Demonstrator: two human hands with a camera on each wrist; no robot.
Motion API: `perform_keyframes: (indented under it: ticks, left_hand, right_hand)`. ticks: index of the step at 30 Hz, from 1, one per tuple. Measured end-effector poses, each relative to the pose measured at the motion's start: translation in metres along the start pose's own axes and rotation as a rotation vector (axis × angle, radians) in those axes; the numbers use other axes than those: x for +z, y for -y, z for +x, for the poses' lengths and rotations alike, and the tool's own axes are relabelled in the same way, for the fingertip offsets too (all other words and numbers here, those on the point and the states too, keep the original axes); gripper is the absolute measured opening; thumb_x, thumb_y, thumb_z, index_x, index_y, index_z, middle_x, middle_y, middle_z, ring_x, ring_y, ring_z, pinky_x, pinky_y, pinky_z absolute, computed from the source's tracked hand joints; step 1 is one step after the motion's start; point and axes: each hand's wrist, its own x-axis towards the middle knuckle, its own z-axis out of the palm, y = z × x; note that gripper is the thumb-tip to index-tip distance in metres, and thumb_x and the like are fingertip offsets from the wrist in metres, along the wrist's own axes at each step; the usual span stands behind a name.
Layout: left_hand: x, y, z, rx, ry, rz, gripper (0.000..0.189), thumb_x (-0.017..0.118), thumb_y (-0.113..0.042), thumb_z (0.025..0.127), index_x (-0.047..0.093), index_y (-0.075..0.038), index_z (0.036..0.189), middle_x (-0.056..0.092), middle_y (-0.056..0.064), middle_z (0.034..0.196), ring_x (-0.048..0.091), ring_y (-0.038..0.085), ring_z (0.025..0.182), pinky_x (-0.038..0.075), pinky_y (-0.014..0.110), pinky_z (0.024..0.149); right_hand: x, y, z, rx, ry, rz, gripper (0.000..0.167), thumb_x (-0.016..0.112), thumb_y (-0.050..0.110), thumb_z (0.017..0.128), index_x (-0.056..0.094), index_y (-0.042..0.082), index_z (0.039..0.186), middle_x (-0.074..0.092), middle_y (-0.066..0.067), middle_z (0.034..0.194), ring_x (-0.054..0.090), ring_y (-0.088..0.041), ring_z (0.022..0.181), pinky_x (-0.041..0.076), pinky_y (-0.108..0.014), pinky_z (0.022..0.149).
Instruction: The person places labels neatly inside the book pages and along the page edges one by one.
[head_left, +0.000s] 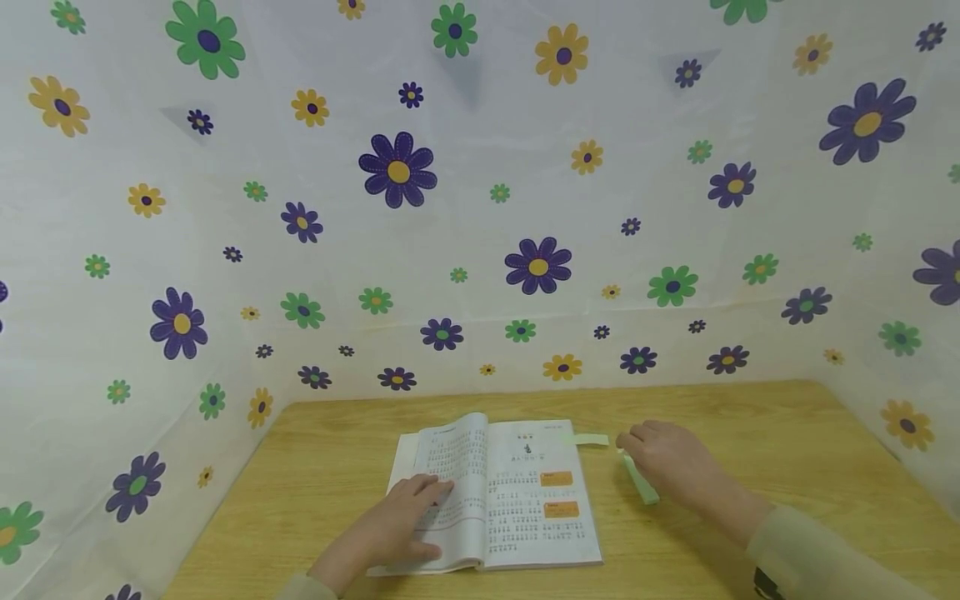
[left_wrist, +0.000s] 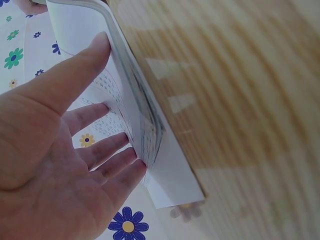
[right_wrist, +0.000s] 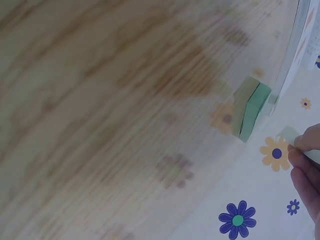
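Book, printed, white-paged and open [head_left: 540,533], lower centre of head frame, spine running up-frame, lies left of the right hand [head_left: 675,467], whose fingertips I read as pinching a pale-green paper slip [right_wrist: 289,133], slim green paper pad [head_left: 640,482] just below, slanting down-right; left hand [head_left: 397,517], fingers loosely spread, rests on the left page.

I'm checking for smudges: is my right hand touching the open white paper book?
No, in the head view your right hand is right of the book, with yellow-brown wooden tabletop showing between them.
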Motion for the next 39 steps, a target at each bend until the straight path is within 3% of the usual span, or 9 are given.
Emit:
perform_keyframes:
  ticks: [7,17,25,39]
  left_hand:
    - [-0.001,0.000,0.000,-0.009,0.011,-0.002,0.084,0.092,-0.029,0.084,0.052,-0.010,0.155,0.049,0.020,0.159,0.047,0.043,0.145,0.045,0.066,0.118]
    - [0.002,0.002,0.000,0.002,0.009,-0.003,0.084,0.092,-0.030,0.084,0.052,-0.010,0.155,0.049,0.020,0.158,0.047,0.044,0.144,0.046,0.066,0.117]
    - [0.001,0.003,0.000,0.009,0.001,0.004,0.084,0.091,-0.031,0.085,0.051,-0.010,0.156,0.047,0.022,0.160,0.045,0.046,0.147,0.044,0.066,0.119]
    - [0.002,0.003,0.000,-0.001,0.014,0.010,0.085,0.091,-0.031,0.085,0.050,-0.011,0.157,0.046,0.021,0.162,0.044,0.045,0.148,0.044,0.066,0.119]
  right_hand:
    - [-0.001,0.002,0.003,0.008,-0.031,0.007,0.022,0.084,-0.004,0.080,0.075,0.009,0.095,0.075,-0.002,0.084,0.070,-0.014,0.074,0.063,-0.023,0.066]
    - [-0.002,0.005,0.006,0.029,0.028,-0.007,0.025,0.086,-0.002,0.081,0.075,0.010,0.099,0.076,-0.002,0.089,0.071,-0.015,0.077,0.064,-0.024,0.069]
    - [0.001,0.008,0.010,0.061,-0.018,0.017,0.014,0.085,0.005,0.086,0.074,0.012,0.093,0.075,-0.001,0.085,0.070,-0.013,0.074,0.063,-0.024,0.068]
    - [0.007,0.008,0.013,-0.002,-0.062,0.047,0.018,0.087,0.005,0.085,0.071,0.011,0.092,0.073,-0.002,0.093,0.071,-0.017,0.085,0.065,-0.030,0.078]
